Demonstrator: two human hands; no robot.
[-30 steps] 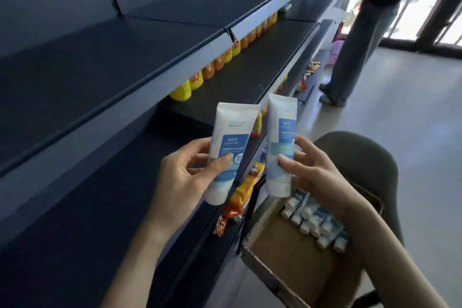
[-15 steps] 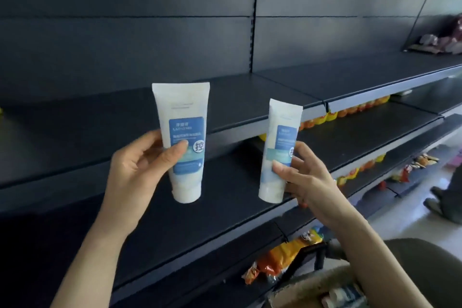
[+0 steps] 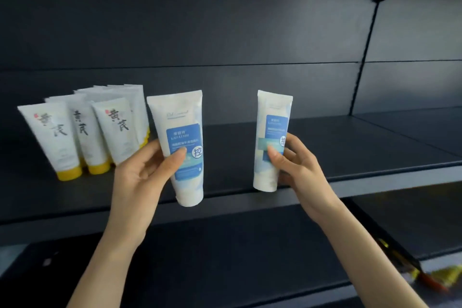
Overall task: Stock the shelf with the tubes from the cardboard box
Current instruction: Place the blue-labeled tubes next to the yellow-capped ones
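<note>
Fingers and thumb of your left hand curl round a white plastic tube with a blue label, held upright, cap down, before the front edge of the dark metal shelf. Your right hand, raised well apart from it, pinches a matching white tube upright; its cap seems to touch that front edge. White tubes with yellow caps stand near the shelf's left end.

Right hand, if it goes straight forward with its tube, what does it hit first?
Probably nothing before the back panel: the right hand and its tube face bare shelf, depth unclear.
</note>
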